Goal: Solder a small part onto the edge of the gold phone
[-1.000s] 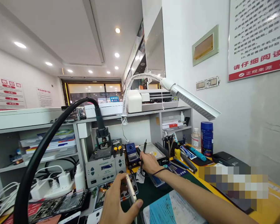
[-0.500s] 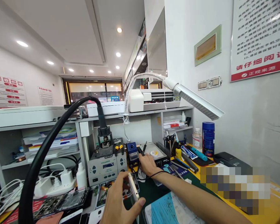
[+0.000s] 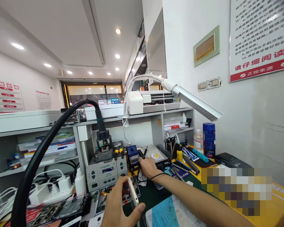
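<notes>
My left hand (image 3: 119,205), low in the middle, is closed round a slim phone (image 3: 133,191) held on edge, its pale gold side toward me. The thumb presses near its lower end. My right hand (image 3: 148,167) reaches forward to the blue soldering iron stand (image 3: 132,153), fingers curled at its right side. Close to those fingers a dark pointed tool (image 3: 145,152) sticks up, and a black cord hangs below. What the right fingers grip is hidden. Below the right forearm lies a stained blue-and-white sheet (image 3: 164,211) on the green mat (image 3: 149,191).
The grey rework station (image 3: 104,173) stands left of the stand, with a thick black hose (image 3: 47,138) arching across the left. Phone boards (image 3: 61,206) and a parts tray (image 3: 104,200) lie nearby. Pens, bottles and a blue can (image 3: 208,140) stand right. A lamp (image 3: 198,102) overhangs.
The whole view has shifted slightly, so most things sit a little further left. Both hands keep nearly the same pose, the left still on the phone and the right still by the stand.
</notes>
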Available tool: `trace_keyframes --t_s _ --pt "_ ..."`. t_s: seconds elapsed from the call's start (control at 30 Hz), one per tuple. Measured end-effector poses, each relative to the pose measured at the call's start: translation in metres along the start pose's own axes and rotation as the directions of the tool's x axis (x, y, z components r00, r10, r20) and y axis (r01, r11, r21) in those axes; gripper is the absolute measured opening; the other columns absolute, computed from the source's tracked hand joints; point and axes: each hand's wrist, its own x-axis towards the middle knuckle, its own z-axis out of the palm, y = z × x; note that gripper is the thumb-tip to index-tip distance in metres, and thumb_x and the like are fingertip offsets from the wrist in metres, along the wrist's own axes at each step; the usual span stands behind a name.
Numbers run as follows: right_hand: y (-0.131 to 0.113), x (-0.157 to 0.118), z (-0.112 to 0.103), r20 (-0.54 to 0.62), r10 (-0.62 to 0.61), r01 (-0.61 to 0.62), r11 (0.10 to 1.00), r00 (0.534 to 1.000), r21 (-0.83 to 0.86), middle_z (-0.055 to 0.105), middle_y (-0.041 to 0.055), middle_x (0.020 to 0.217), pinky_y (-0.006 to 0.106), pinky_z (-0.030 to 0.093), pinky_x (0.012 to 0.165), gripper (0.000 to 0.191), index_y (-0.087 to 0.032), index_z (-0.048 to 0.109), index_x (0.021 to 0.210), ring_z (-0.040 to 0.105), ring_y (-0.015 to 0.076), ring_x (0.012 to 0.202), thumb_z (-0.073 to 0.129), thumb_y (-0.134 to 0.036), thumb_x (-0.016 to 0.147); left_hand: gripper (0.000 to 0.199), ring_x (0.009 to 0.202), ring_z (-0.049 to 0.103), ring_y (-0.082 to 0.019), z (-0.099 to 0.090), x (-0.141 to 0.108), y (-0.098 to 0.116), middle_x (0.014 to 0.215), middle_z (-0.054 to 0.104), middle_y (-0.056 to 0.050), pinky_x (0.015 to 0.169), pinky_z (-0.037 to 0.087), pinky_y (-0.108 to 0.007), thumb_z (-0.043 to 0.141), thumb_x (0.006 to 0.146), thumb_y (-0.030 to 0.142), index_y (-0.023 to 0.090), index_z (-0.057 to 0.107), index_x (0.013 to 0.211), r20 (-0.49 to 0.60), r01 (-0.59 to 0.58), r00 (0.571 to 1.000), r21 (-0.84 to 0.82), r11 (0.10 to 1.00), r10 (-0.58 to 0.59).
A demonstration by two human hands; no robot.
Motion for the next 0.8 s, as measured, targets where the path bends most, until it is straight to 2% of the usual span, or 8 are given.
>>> trace_keyframes --t_s 0.2,0.3,0.4,0.53,0.6,0.8 --pt "0.004 -0.008 -0.009 -0.066 -0.013 0.023 0.988 0.998 0.15 0.065 0.0108 0.127 0.046 0.058 0.088 0.033 -0.016 0.061 0.128 0.067 0.0255 0.106 0.064 -0.032 0.098 0.071 0.092 0.074 -0.038 -0.001 0.0 -0.001 0.11 0.073 -0.021 0.075 0.061 -0.048 0.059 0.08 0.066 0.014 0.055 0.128 -0.012 -0.019 1.0 -0.005 1.0 0.019" --pt "0.01 -0.016 -0.022 -0.119 -0.027 0.058 0.962 0.993 0.268 0.065 0.0109 0.125 0.046 0.058 0.087 0.033 -0.016 0.062 0.127 0.067 0.0259 0.105 0.063 -0.033 0.099 0.067 0.088 0.074 -0.036 -0.001 0.0 0.0 0.106 0.074 -0.019 0.071 0.061 -0.046 0.06 0.08 0.065 0.017 0.056 0.127 -0.017 -0.03 0.999 -0.022 0.999 0.03" --pt "0.016 -0.016 -0.036 -0.155 -0.027 0.087 0.915 0.988 0.395 0.065 0.0104 0.125 0.046 0.058 0.088 0.033 -0.016 0.062 0.127 0.068 0.0254 0.105 0.063 -0.033 0.099 0.067 0.089 0.074 -0.035 -0.002 0.0 0.001 0.11 0.073 -0.019 0.072 0.061 -0.045 0.06 0.081 0.065 0.018 0.055 0.128 0.021 0.008 1.0 -0.041 0.999 -0.007" --pt "0.021 0.001 -0.05 -0.139 0.024 0.058 0.827 0.99 0.559 0.066 0.0095 0.125 0.044 0.059 0.086 0.031 -0.017 0.062 0.126 0.068 0.0243 0.102 0.063 -0.033 0.099 0.075 0.099 0.072 -0.039 -0.002 0.001 0.003 0.12 0.07 -0.023 0.08 0.061 -0.05 0.059 0.079 0.07 0.016 0.054 0.13 0.046 0.062 0.997 -0.031 0.998 -0.061" --pt "0.022 0.013 -0.052 -0.115 0.055 0.029 0.782 0.992 0.622 0.066 0.0094 0.125 0.043 0.059 0.086 0.03 -0.018 0.063 0.125 0.068 0.0239 0.102 0.062 -0.033 0.1 0.076 0.1 0.072 -0.04 -0.002 0.002 0.003 0.12 0.071 -0.023 0.078 0.061 -0.049 0.06 0.078 0.071 0.017 0.055 0.13 0.043 0.075 0.996 -0.031 0.997 -0.073" --pt "0.016 0.037 -0.043 -0.046 0.12 -0.051 0.7 0.992 0.712 0.065 0.01 0.126 0.044 0.059 0.086 0.031 -0.018 0.062 0.127 0.068 0.024 0.103 0.063 -0.032 0.099 0.068 0.092 0.075 -0.038 -0.002 0.002 0.0 0.112 0.075 -0.02 0.07 0.061 -0.043 0.062 0.079 0.067 0.019 0.06 0.127 -0.026 0.006 1.0 -0.031 1.0 -0.007"
